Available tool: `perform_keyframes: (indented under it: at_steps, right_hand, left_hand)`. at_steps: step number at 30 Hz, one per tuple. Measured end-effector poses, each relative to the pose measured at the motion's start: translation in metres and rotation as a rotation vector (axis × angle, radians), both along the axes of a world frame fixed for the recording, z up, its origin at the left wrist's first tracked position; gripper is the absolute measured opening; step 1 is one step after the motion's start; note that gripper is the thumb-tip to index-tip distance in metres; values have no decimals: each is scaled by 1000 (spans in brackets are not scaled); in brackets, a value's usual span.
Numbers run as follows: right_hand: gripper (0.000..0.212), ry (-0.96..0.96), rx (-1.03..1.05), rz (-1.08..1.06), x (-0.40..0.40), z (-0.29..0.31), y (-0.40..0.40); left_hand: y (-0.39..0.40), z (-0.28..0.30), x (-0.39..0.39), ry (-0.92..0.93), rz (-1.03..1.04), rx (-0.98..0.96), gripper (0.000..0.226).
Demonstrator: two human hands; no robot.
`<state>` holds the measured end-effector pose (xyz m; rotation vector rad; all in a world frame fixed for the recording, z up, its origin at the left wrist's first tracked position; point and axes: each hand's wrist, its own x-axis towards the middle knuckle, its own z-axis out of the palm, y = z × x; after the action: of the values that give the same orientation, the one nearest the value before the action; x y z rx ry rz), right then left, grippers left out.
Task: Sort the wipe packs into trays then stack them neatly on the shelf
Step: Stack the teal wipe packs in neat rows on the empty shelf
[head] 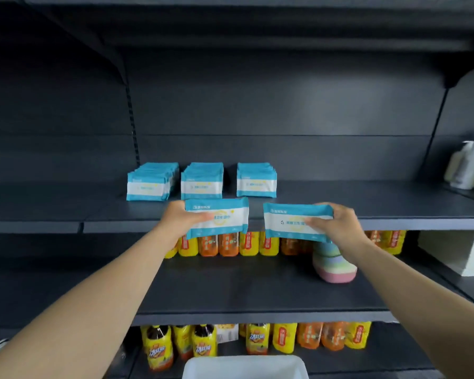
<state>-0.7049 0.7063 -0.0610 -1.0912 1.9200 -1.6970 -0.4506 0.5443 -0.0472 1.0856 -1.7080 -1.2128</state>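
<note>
Head cam: we've got one wipe pack per hand, both held up at the front edge of the upper shelf [367,198]. Our left hand [179,218] grips the left pack [219,217], fingers curled round its left end w/ thumb across the front; our right hand [337,222] grips the right pack [290,221] the same way at its right end. Already on that shelf: three rows of packs standing upright, left row [148,183], middle row [201,181], right row [256,180], the right one looking shortest. White tray [244,366] sits at bottom of view, contents not visible, so we can't tell how many packs remain. Stacking looks well underway, not finished.
</note>
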Motion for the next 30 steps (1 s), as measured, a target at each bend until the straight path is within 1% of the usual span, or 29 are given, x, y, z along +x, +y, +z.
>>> perform_keyframes:
  at_steps: [4, 6, 7, 9, 11, 13, 16, 18, 21, 26, 30]
  right_hand:
    - [25, -9, -69, -36, -34, 13, -25]
    - [24, -14, -84, -40, -55, 13, -41]
    - [24, -26, -84, -41, -66, 11, -50]
    - [25, -53, -80, -54, -90, 4, -71]
    - [27, -86, -80, -64, -114, -1, -91]
    - [28, -117, -72, -62, -135, -5, -111]
    - [23, -156, -67, -28, -162, -13, -135]
    - [20, -226, -93, -7, -175, -21, -148]
    - [22, -327, -125, 27, -188, -26, -161]
    - [19, -369, -144, 71, -193, -26, -170]
    - [17, -372, -155, 79, -193, -26, -171]
  left_hand:
    - [-27, 20, -33, 15, 8, -71, 39]
    - [-43, 23, -55, -28, 21, -99, 48]
    - [-51, 23, -66, -55, 32, -107, 48]
    - [-72, 18, -91, -76, 45, -100, 42]
    - [-93, 12, -114, -83, 51, -87, 41]
    - [-114, 4, -134, -80, 51, -62, 32]
    - [-144, -9, -158, -66, 27, -15, 31]
    - [-160, -17, -170, -38, 4, 7, 26]
    - [-175, -25, -182, 0, -20, 15, 23]
    - [-186, -32, -199, 27, -50, -40, 17]
    - [-190, -34, -209, 17, -84, -146, 23]
